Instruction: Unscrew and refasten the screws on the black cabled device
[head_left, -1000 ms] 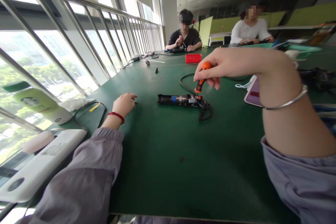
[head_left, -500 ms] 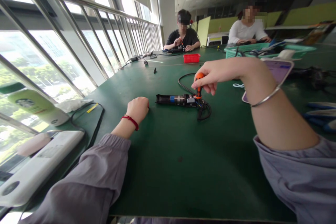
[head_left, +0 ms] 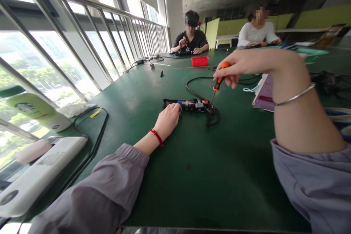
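A black cylindrical device (head_left: 193,105) with a blue band and exposed wires lies flat across the green table, its black cord looping at the right end. My left hand (head_left: 169,119), wrist in a red band, has its fingers curled against the device's left part; the fingertips are partly hidden. In my right hand (head_left: 237,67) is a screwdriver (head_left: 218,81) with an orange and black handle. Its thin shaft slants down to the device's right end, where I cannot tell whether the tip touches. An orange spot shows there beside the wires.
Beyond the device stands a red tray (head_left: 200,61). A phone (head_left: 264,97) lies under my right forearm, and a green basket (head_left: 315,55) is behind it. At left are a bottle (head_left: 38,108), a white box-like item (head_left: 44,175) and a cable. Two people sit across the table.
My left hand has moved right and forward onto the device. My right hand has lifted the screwdriver handle up and to the right, tilting it and baring its shaft.
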A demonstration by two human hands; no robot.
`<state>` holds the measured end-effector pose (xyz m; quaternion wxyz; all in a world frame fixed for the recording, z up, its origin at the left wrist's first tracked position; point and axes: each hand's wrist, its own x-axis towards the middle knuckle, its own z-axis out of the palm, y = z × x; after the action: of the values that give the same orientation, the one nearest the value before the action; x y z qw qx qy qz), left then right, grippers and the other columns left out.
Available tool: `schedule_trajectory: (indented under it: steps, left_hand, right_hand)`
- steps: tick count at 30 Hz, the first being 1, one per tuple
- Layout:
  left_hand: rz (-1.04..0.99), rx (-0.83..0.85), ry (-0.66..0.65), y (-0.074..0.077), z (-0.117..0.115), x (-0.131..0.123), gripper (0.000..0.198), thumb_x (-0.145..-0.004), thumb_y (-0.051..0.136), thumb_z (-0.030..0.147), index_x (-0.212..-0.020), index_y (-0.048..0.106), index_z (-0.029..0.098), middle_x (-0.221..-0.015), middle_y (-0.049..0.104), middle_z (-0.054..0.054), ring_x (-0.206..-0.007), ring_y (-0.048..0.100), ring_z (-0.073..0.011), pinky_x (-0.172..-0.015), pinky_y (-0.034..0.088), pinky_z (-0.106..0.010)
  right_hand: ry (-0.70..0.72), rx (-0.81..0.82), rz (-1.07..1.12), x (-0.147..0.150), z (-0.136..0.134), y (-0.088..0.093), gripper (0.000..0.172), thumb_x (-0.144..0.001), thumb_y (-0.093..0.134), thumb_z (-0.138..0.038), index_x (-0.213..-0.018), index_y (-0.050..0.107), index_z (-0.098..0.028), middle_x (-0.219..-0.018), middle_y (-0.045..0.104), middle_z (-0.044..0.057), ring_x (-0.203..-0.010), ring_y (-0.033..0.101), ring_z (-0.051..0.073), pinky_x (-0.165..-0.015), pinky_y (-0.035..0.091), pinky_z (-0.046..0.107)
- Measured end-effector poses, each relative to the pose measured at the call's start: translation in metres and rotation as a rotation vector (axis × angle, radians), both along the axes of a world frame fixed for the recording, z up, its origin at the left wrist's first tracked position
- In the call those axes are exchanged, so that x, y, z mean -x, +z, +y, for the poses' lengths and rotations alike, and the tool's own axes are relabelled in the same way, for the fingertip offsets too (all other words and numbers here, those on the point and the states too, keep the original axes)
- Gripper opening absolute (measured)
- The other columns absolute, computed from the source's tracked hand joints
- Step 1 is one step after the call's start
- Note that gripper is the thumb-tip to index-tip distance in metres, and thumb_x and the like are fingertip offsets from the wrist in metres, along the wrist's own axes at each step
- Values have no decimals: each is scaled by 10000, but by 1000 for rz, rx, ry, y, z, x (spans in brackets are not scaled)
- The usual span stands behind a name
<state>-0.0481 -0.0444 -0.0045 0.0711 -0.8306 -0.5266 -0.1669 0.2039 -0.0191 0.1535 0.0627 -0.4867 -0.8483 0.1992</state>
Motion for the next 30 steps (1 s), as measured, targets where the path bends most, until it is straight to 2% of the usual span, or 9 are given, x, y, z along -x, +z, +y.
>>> schedule_trajectory:
  steps: [3, 8, 10, 14, 17, 20, 23, 27, 30]
  left_hand:
    - [-17, -38, 11, 1, 1, 2, 120, -879, 433, 167, -931, 540, 185, -959, 618, -66, -897, 581, -200, -730, 467, -295]
    - [8, -87, 16, 4, -2, 0, 128, -875, 440, 179, -924, 558, 191, -916, 635, -46, -855, 583, -184, -689, 447, -279]
    - [28, -83, -46, 5, -4, -2, 118, -867, 453, 178, -909, 562, 194, -895, 638, -32, -837, 577, -176, -687, 444, -273]
    - [95, -52, -269, 6, -5, -5, 122, -873, 448, 176, -888, 567, 196, -898, 633, -24, -848, 564, -163, -713, 445, -259]
    - [94, -59, -329, 6, -6, -6, 130, -875, 443, 170, -886, 571, 193, -909, 621, -32, -871, 563, -165, -741, 450, -260]
    - [-16, -82, -317, 5, -6, -6, 94, -849, 480, 158, -868, 568, 184, -944, 614, -36, -876, 569, -158, -756, 455, -255]
    - [-124, -100, -280, 4, -6, -7, 79, -817, 509, 136, -840, 569, 182, -897, 616, -22, -821, 577, -144, -707, 456, -239]
    - [-185, -144, -232, 4, -6, -7, 108, -822, 513, 146, -895, 584, 182, -855, 625, -19, -798, 583, -147, -685, 459, -241]
    - [-211, -168, -209, 4, -5, -7, 146, -849, 496, 169, -946, 603, 190, -899, 645, -26, -841, 595, -158, -721, 468, -260]
  right_hand:
    - [-29, 5, 8, -6, 2, -1, 352, -845, 481, -467, -748, 600, -151, -656, 664, 80, -644, 626, 179, -687, 463, 318]
    - [-18, 4, 29, 4, 6, -6, 342, -813, 515, -491, -679, 578, -183, -606, 644, 50, -610, 622, 193, -653, 480, 331]
    - [-27, -5, 26, 8, 6, -7, 351, -800, 526, -500, -634, 566, -194, -574, 631, 36, -569, 613, 193, -626, 485, 342]
    - [-27, -12, 24, 10, 5, -6, 342, -796, 539, -480, -604, 565, -197, -558, 625, 33, -544, 611, 193, -610, 490, 347]
    - [-56, -1, 40, 7, 6, -6, 336, -803, 543, -461, -604, 563, -192, -556, 627, 42, -548, 620, 196, -609, 494, 342]
    - [-136, 25, 93, 4, 14, -10, 331, -808, 542, -458, -616, 556, -188, -564, 629, 52, -543, 620, 196, -590, 496, 337]
    - [-197, 33, 160, 1, 28, -18, 326, -797, 551, -455, -611, 543, -188, -533, 603, 47, -485, 590, 186, -541, 491, 332]
    - [-170, 37, 289, -2, 41, -27, 274, -806, 534, -410, -649, 553, -186, -487, 555, 24, -419, 517, 146, -452, 447, 292]
    - [-125, 43, 333, -2, 41, -29, 253, -821, 510, -381, -673, 561, -182, -455, 526, 12, -390, 473, 127, -408, 406, 269]
